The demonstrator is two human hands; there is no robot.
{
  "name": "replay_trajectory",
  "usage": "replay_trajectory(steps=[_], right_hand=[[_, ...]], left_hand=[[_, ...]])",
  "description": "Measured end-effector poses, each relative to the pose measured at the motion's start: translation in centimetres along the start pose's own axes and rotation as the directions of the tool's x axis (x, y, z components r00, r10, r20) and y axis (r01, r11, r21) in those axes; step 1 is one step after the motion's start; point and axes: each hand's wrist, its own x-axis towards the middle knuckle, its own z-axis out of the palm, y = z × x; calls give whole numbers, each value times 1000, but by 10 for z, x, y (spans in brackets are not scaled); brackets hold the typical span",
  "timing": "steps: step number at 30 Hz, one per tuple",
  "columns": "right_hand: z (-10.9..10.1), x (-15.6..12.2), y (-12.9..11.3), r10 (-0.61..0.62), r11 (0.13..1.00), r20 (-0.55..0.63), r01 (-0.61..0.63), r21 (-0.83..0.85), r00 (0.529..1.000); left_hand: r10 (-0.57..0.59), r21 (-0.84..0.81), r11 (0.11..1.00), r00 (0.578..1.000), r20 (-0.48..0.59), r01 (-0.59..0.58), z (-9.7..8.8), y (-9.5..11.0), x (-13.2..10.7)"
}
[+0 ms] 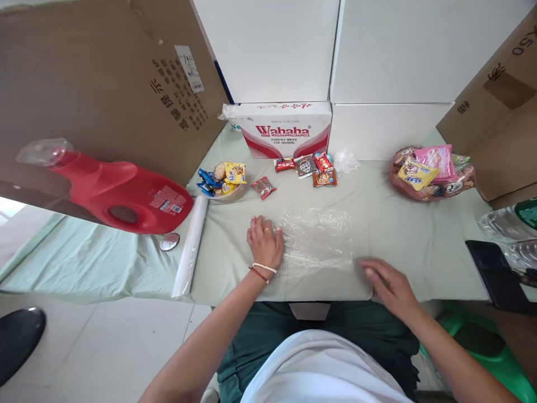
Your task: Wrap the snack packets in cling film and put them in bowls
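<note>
A sheet of clear plastic wrap [319,238] lies spread flat on the pale green tablecloth [415,235] in front of me. My left hand [265,242] rests palm down on the sheet's left edge, fingers stretched out; it wears a ring and two bracelets. My right hand [384,280] lies flat at the sheet's lower right corner, slightly blurred, fingers extended. Neither hand holds anything.
A roll of plastic wrap [189,246] lies left, beside a red detergent jug [121,193] and a small metal lid [169,242]. Beyond the sheet: a bowl of snacks [224,180], loose snack packets [312,168], a Wahaha box [285,130], a wrapped snack plate [430,172]. A black phone [495,274] sits right.
</note>
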Motion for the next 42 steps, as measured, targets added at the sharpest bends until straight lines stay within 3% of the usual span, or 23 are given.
replay_trajectory(steps=[2, 5, 10, 13, 16, 18, 21, 23, 25, 26, 28, 30, 32, 34, 37, 42], right_hand=[[3, 27, 0, 209, 975, -138, -217, -43, 968], [8, 81, 0, 355, 916, -176, -379, -132, 918], [20, 148, 5, 498, 862, -143, -506, -30, 855], [31, 159, 15, 461, 887, -68, -458, 60, 885], [42, 153, 27, 346, 934, -64, -337, 117, 936], [46, 144, 30, 269, 962, -154, -257, 92, 951], [47, 132, 23, 127, 990, -301, -138, -17, 945], [44, 125, 10, 39, 993, -382, -77, -86, 923], [38, 118, -6, -85, 988, -395, 26, -153, 915], [35, 114, -14, -171, 976, -341, 112, -186, 925], [30, 104, -25, -361, 917, -106, 331, -223, 927], [30, 90, -29, -499, 828, 163, 524, -199, 851], [34, 71, -25, -558, 770, 282, 614, -173, 780], [37, 49, -19, -561, 768, 281, 616, -175, 779], [38, 17, -10, -534, 795, 223, 574, -196, 816], [24, -9, -16, -493, 853, 137, 508, -115, 859]], left_hand=[[-62, 10, 998, 998, -34, 62, 1, 3, 4], [-71, -26, 997, 997, -37, 70, 5, 8, 6], [-29, -254, 967, 998, -54, 14, 16, 10, 3], [-31, -319, 948, 998, -53, 12, 20, 5, 2], [-99, -447, 892, 994, -44, 69, 22, 0, 4], [-174, -497, 862, 978, -115, 95, 22, -2, 7], [-168, -371, 928, 925, -340, 32, 21, -3, 9], [-85, -228, 974, 908, -410, -12, 18, -1, 7], [35, -110, 991, 938, -346, -78, 15, 3, 3], [105, -66, 990, 955, -279, -128, 12, 4, 1], [226, -6, 973, 964, -138, -229, 8, 7, -2], [262, 22, 965, 964, -35, -262, 5, 9, -3], [225, 32, 973, 973, 56, -227, 3, 7, -1], [176, 28, 983, 972, 156, -182, 1, 5, 0], [150, 29, 986, 954, 258, -163, -1, 0, 1], [161, 69, 979, 941, 298, -190, -2, -3, -3]])
